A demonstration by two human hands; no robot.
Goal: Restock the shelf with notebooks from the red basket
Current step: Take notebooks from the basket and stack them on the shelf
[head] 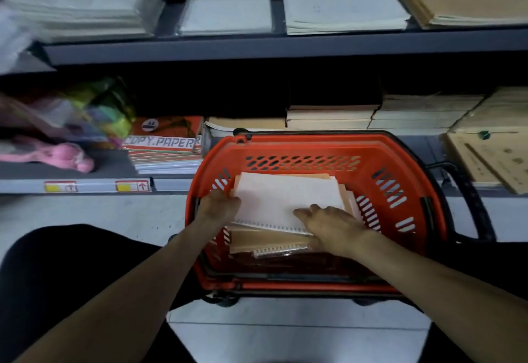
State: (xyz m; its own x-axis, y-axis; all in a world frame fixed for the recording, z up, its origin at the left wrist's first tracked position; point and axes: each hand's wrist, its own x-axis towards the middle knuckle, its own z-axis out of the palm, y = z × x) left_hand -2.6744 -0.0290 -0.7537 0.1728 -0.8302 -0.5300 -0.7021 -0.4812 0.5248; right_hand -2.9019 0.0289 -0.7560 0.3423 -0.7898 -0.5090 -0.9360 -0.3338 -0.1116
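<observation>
One red plastic slotted basket (288, 148) on the floor; inside it, one white spiral-bound notebook (285, 200) on top of a pile of tan-covered spiral notebooks (257, 241), their exact number hidden by overlap; two bare hands, left hand (220, 205) and right hand (334, 224), in the basket; two grey metal shelves (257, 45); four paper stacks on the upper shelf; one pack marked COPY PAPER (164, 142); two red-and-yellow price labels (133, 185) on the lower edge.

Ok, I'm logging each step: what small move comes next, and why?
Probably lift the white notebook out of the red basket: the left hand grips its edge, the right hand lies on it, and it tops the stack.
</observation>
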